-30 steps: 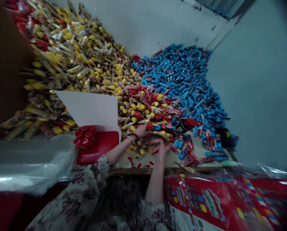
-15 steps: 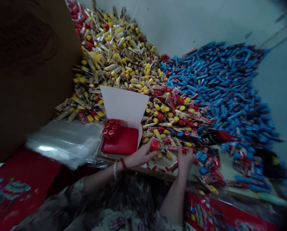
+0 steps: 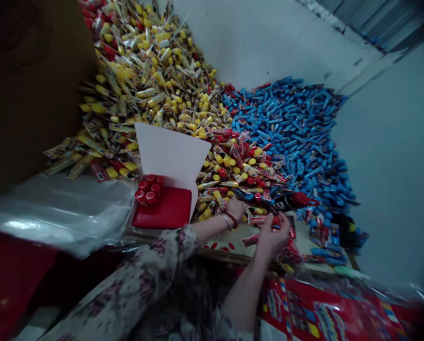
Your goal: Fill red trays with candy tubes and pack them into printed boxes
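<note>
My left hand point(image 3: 235, 209), with bracelets at the wrist, reaches into the near edge of a heap of red- and yellow-capped wrapped tubes point(image 3: 233, 166); its fingers are buried among them. My right hand point(image 3: 273, 233) is closed around a few red-capped wrapped tubes point(image 3: 265, 219) just above the cardboard work surface point(image 3: 233, 244). To the left stands an open red box point(image 3: 164, 213) with a raised white flap point(image 3: 171, 154). Several red-capped tubes point(image 3: 148, 188) sit upright in its far corner.
A large yellow-capped tube pile point(image 3: 144, 80) fills the back left and a blue tube pile point(image 3: 290, 128) the back right, against a pale wall. A brown cardboard wall point(image 3: 23, 80) rises at left. Clear plastic sheeting point(image 3: 59, 213) lies left; printed red cartons point(image 3: 322, 312) at the lower right.
My left hand held a red-capped tube near the box half a second ago; now it is pushed back into the heap. My right hand has lifted slightly with its tubes. The camera swung.
</note>
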Demonstrator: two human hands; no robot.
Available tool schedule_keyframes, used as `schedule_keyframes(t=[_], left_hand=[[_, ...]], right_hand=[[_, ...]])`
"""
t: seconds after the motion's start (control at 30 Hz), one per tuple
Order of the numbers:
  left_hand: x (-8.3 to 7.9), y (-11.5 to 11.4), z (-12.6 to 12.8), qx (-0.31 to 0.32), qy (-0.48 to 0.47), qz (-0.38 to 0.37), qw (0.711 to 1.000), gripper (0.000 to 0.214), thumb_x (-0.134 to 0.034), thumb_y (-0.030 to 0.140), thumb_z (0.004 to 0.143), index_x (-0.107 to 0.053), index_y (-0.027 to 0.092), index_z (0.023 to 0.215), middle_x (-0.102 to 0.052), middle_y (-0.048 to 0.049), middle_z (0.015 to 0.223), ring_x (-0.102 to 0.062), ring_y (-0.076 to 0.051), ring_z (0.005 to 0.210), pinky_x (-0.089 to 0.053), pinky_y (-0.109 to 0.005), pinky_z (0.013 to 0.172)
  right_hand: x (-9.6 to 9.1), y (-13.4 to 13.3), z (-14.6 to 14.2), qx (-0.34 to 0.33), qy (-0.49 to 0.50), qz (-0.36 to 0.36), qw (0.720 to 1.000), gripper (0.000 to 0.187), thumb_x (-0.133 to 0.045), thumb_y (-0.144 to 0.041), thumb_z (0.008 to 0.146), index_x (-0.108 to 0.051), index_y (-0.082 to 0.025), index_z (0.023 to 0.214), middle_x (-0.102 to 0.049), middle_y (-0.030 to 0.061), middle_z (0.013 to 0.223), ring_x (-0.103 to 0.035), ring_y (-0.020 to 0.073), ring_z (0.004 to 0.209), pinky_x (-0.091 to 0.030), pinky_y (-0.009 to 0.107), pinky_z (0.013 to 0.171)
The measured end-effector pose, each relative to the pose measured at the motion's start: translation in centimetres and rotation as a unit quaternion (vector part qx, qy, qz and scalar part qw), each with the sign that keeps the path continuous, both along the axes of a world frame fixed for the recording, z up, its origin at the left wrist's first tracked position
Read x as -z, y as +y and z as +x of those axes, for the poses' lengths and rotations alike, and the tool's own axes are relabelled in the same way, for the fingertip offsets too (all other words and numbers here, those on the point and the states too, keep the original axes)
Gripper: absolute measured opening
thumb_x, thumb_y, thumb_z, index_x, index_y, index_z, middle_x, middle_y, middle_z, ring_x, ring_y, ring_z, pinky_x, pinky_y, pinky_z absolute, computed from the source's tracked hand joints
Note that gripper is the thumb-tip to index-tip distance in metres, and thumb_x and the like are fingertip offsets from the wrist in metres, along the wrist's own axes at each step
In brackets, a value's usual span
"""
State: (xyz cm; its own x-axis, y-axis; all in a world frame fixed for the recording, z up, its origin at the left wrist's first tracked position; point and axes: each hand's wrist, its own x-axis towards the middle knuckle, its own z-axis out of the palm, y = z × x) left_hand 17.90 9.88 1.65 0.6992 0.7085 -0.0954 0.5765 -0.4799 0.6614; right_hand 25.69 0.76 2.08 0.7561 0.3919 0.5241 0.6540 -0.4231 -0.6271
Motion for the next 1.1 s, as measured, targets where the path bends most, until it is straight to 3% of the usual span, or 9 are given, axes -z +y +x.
schedule_keyframes(t=[0.13, 0.23, 0.27, 0.37, 0.43, 0.57, 0.7, 0.83, 1.1], left_hand=[[-0.3, 0.2, -1.4, 0.04, 0.004, 0.017, 0.999, 0.037, -0.049, 0.013, 0.088, -0.054, 0.019, 0.124, -0.059, -0.0111, 0.117, -0.061, -0.024, 0.1, -0.05, -0.036, 0.08], [-2.5, -0.2, -6.9, 0.061, -0.051, 0.045, 0.996, 0.054, -0.052, 0.019, 0.086, -0.04, 0.028, 0.137, -0.049, -0.0089, 0.131, -0.06, -0.022, 0.101, -0.049, -0.033, 0.081], [-3.6, -0.5, -9.6, 0.051, -0.106, 0.055, 0.992, 0.048, -0.056, 0.021, 0.084, -0.047, 0.023, 0.131, -0.051, -0.0096, 0.127, -0.059, -0.021, 0.1, -0.049, -0.031, 0.083], [-6.5, -1.5, -19.1, -0.034, -0.205, 0.044, 0.977, 0.024, -0.058, 0.024, 0.085, -0.06, 0.017, 0.108, -0.061, -0.0059, 0.109, -0.06, -0.015, 0.095, -0.047, -0.024, 0.083], [-7.5, -2.2, -25.4, -0.087, -0.167, 0.038, 0.981, 0.019, -0.059, 0.034, 0.086, -0.064, 0.02, 0.096, -0.066, -0.002, 0.096, -0.061, -0.015, 0.088, -0.047, -0.024, 0.079], [-6.1, -3.6, -33.4, -0.219, -0.08, 0.072, 0.97, 0.028, -0.063, 0.044, 0.082, -0.065, 0.021, 0.097, -0.068, -0.0027, 0.092, -0.062, -0.017, 0.082, -0.047, -0.026, 0.074], [-1.7, -5.0, -34.6, -0.299, -0.035, 0.109, 0.947, 0.026, -0.057, 0.04, 0.085, -0.064, 0.018, 0.097, -0.064, -0.0055, 0.094, -0.061, -0.018, 0.083, -0.047, -0.027, 0.075], [1.3, -5.7, -34.2, -0.285, -0.02, 0.128, 0.95, 0.024, -0.046, 0.018, 0.087, -0.061, 0.019, 0.106, -0.06, -0.006, 0.1, -0.06, -0.017, 0.089, -0.048, -0.027, 0.079], [-0.7, -5.2, -33.2, -0.152, 0.129, 0.115, 0.973, 0.032, -0.043, 0.003, 0.079, -0.06, 0.017, 0.102, -0.058, -0.0068, 0.094, -0.057, -0.019, 0.087, -0.049, -0.031, 0.078]], right_hand=[[-1.8, -0.3, -1.2, -0.006, -0.029, 0.118, 0.993, 0.044, -0.057, -0.042, 0.081, -0.059, -0.013, 0.114, -0.065, 0.0196, 0.099, -0.064, 0.0249, 0.08, -0.05, 0.037, 0.068], [-2.9, -0.1, -2.4, -0.028, -0.041, 0.202, 0.978, 0.035, -0.057, -0.045, 0.083, -0.06, -0.018, 0.105, -0.063, 0.0179, 0.098, -0.063, 0.0243, 0.085, -0.052, 0.038, 0.072], [-3.1, 0.0, -2.9, -0.051, -0.021, 0.211, 0.976, 0.034, -0.058, -0.046, 0.083, -0.059, -0.019, 0.103, -0.063, 0.0164, 0.098, -0.063, 0.0234, 0.084, -0.052, 0.038, 0.072], [-2.9, 0.4, -5.4, -0.192, 0.139, 0.142, 0.961, 0.035, -0.06, -0.046, 0.081, -0.056, -0.017, 0.102, -0.064, 0.0106, 0.093, -0.061, 0.0167, 0.065, -0.051, 0.032, 0.06], [-2.1, 0.5, -8.1, -0.303, 0.255, 0.05, 0.917, 0.034, -0.06, -0.045, 0.082, -0.056, -0.017, 0.101, -0.066, 0.0072, 0.091, -0.056, 0.0117, 0.054, -0.048, 0.026, 0.051], [0.9, 1.2, -14.5, -0.464, 0.298, -0.035, 0.834, 0.025, -0.061, -0.038, 0.085, -0.059, -0.018, 0.1, -0.067, 0.0035, 0.092, -0.062, 0.0132, 0.071, -0.051, 0.026, 0.067], [4.0, 2.8, -19.4, -0.524, 0.218, -0.014, 0.823, 0.02, -0.06, -0.035, 0.087, -0.061, -0.019, 0.1, -0.067, 0.0035, 0.094, -0.064, 0.015, 0.086, -0.05, 0.027, 0.08], [5.3, 4.2, -21.4, -0.551, 0.112, -0.053, 0.825, 0.024, -0.055, -0.036, 0.091, -0.06, -0.017, 0.103, -0.066, 0.0067, 0.095, -0.063, 0.0171, 0.089, -0.049, 0.029, 0.083], [1.9, 5.4, -23.4, -0.542, -0.064, -0.326, 0.772, 0.028, -0.046, -0.032, 0.096, -0.057, -0.018, 0.117, -0.063, 0.0081, 0.097, -0.063, 0.019, 0.087, -0.048, 0.027, 0.071]])
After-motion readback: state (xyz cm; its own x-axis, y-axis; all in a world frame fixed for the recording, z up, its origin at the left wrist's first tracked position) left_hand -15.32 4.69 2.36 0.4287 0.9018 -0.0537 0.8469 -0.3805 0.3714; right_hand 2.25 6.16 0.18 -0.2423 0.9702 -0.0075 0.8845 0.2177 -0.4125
